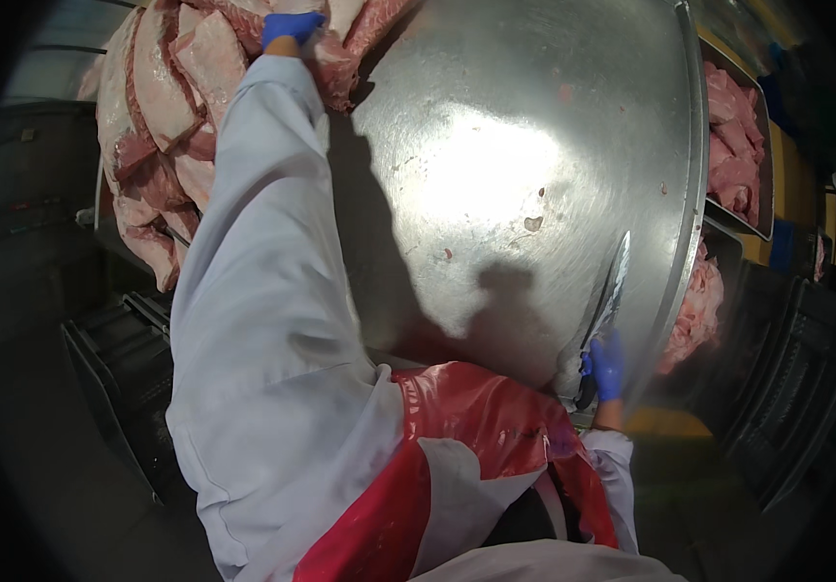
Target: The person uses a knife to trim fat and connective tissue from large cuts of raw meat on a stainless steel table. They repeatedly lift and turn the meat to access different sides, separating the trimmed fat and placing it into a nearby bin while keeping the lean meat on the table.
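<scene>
My left hand [292,29], in a blue glove, is stretched far out to the upper left and closed on a piece of raw meat [338,73] at the edge of a pile. Its fingertips are partly hidden. Large pale, fatty slabs of raw meat [161,82] lie heaped there, beside my sleeve. Down at the near right edge of the metal table [437,252], my right hand [607,367], gloved in blue too, grips a knife [618,276] by its dark handle. The long narrow blade points away from me, over the table top.
Beyond the table's raised right rim stands a metal tray [767,209] of pink meat cuts. Nearer, another container holds pale trimmings [697,301]. Dark plastic crates [786,378] stand at the lower right, and another dark crate [127,378] at the left. Small scraps dot the table.
</scene>
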`<action>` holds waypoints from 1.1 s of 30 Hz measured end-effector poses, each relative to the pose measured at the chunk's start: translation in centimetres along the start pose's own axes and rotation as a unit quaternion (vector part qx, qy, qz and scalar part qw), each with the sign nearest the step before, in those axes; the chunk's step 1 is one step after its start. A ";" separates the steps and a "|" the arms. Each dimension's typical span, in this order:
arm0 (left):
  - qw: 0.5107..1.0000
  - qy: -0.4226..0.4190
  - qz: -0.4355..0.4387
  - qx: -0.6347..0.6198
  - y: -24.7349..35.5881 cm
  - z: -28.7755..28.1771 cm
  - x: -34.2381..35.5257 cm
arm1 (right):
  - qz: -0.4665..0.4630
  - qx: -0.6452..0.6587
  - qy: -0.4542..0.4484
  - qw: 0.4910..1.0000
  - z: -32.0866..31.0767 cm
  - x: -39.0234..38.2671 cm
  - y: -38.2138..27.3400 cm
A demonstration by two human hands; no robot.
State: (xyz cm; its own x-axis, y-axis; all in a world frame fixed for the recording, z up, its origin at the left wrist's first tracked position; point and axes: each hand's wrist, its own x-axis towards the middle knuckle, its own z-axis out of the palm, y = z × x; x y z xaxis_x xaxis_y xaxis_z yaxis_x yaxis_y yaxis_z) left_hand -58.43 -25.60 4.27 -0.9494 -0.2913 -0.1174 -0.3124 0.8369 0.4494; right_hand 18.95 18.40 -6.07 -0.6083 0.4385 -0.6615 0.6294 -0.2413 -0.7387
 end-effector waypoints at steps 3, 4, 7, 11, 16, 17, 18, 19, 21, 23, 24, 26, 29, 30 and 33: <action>0.977 -0.099 0.044 -0.183 -5.4 -1.1 2.4 | 0.026 0.050 0.028 0.998 0.4 0.4 1.0; 0.958 -0.128 0.014 -0.257 -6.0 -1.1 1.8 | 0.011 0.058 0.012 0.998 0.1 0.8 1.8; 0.877 -0.250 -0.020 -0.409 -8.8 -0.9 -1.4 | -0.115 -0.066 0.024 0.991 -0.2 1.5 3.8; 0.830 -0.320 -0.048 -0.454 -13.8 0.3 -10.3 | -0.089 0.006 0.055 0.994 1.9 0.5 0.7; 0.731 -0.390 -0.059 -0.557 -17.7 7.3 -28.8 | -0.095 0.028 -0.012 0.995 0.8 1.2 1.3; 0.674 -0.395 -0.160 -0.603 -15.9 9.1 -33.6 | -0.100 0.009 -0.019 0.995 0.4 1.3 2.1; 0.684 -0.381 -0.221 -0.582 -12.8 10.1 -38.4 | -0.091 0.024 -0.022 0.995 0.2 0.8 1.9; 0.718 -0.348 -0.205 -0.567 -9.6 10.5 -43.6 | -0.081 0.036 -0.031 0.996 0.3 0.4 0.9; 0.776 -0.444 -0.041 -0.446 -6.8 8.9 -48.9 | -0.089 0.086 0.001 0.992 0.5 -0.1 0.6; 0.882 -0.421 0.171 -0.121 -3.4 6.5 -52.0 | -0.133 0.168 0.097 0.972 0.5 0.0 0.8; 0.893 -0.302 0.329 -0.061 -2.5 6.8 -53.2 | -0.157 0.221 0.124 0.955 0.9 -0.3 0.2; 0.795 -0.029 0.603 0.049 0.1 9.7 -55.2 | -0.181 0.293 0.165 0.924 0.9 -0.3 -0.1; 0.749 -0.042 0.647 0.136 4.7 16.1 -57.3 | -0.172 0.279 0.169 0.929 0.5 -0.1 0.9; 0.774 -0.118 0.593 0.186 6.1 17.0 -57.8 | -0.178 0.275 0.159 0.931 0.4 -0.4 1.3; 0.826 -0.325 0.421 0.187 12.0 17.6 -54.7 | -0.196 0.280 0.103 0.934 0.1 -0.1 1.2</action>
State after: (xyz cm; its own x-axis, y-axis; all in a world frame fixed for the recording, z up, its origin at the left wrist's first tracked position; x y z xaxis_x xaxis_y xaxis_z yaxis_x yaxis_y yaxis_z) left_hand -10.80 8.60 0.49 -0.6136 0.6759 -0.4082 0.5951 0.7356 0.3236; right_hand 19.73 17.94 -6.93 -0.5964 0.7323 -0.3288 -0.0095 -0.4161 -0.9093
